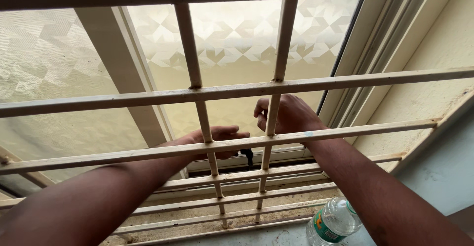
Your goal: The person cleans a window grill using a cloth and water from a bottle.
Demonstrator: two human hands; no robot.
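2 bare arms reach through a cream-painted window grille (232, 92) from the lower corners of the frame toward the centre. The grille shows 2 upright bars in the middle and several horizontal bars: 1 along the top edge, 1 across the middle, 1 just under the hands, and about 4 more thin ones stacked lower down toward the sill.

The left hand (219, 138) lies just below centre, past the left upright bar, its fingers stretched flat and pressed together, pointing right. A horizontal bar crosses in front of it, so whether the fingertips press anything cannot be told. Just under its tips, a small dark latch (246, 155) sits on the bottom rail of the sliding window frame (276, 153); hand and latch look close, though contact is unclear.

The right hand (286, 113) is slightly right of centre and higher, curled into a loose fist behind the right upright bar, fingers folded in together. What it grips, if anything, is hidden by the bar.

Behind both hands stand 2 frosted glass panes (237, 38) with a triangle pattern, 1 at left and 1 at centre.

At the bottom edge, right of centre, 1 clear plastic bottle (332, 222) with a green label stands on the ledge, touching neither hand.
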